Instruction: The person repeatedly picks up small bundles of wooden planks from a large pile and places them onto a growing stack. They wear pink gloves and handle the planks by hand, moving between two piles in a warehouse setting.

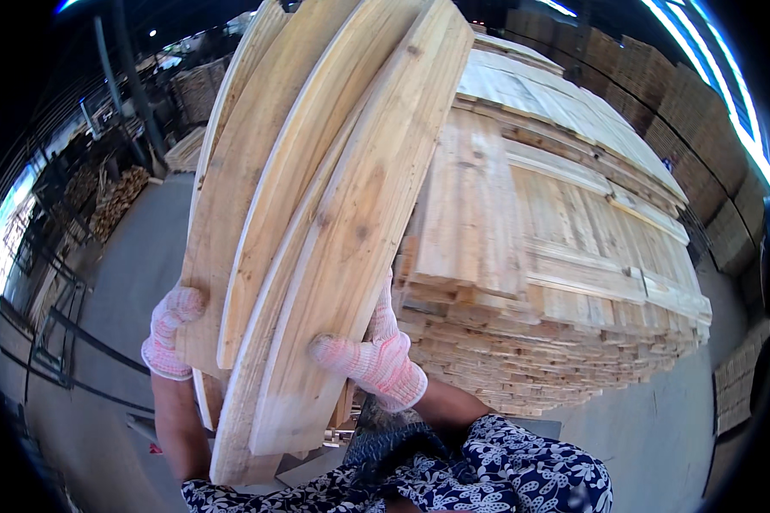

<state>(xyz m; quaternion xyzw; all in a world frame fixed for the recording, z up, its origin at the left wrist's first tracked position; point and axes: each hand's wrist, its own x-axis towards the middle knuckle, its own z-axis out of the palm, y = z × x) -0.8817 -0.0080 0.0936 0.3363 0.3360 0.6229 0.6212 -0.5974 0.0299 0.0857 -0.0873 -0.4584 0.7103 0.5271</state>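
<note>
Gripping the left edge of a bundle of long boards (351,222), the gloved left hand (173,329) is curled around the wood near its lower end. The gloved right hand (381,363) clamps the right edge of the same bundle, thumb flat on the front board's face; its remaining fingers are partly hidden. The boards are located in front of the torso, overlapping in a loose fan, lower ends close to the patterned shirt (530,457) and upper ends leaning slightly right. A large layered stack (607,222) of similar boards stands immediately right of the bundle; contact between the two cannot be determined. A metal frame (60,342) and a woodpile (120,201) stand on the grey floor (137,265) at left.
</note>
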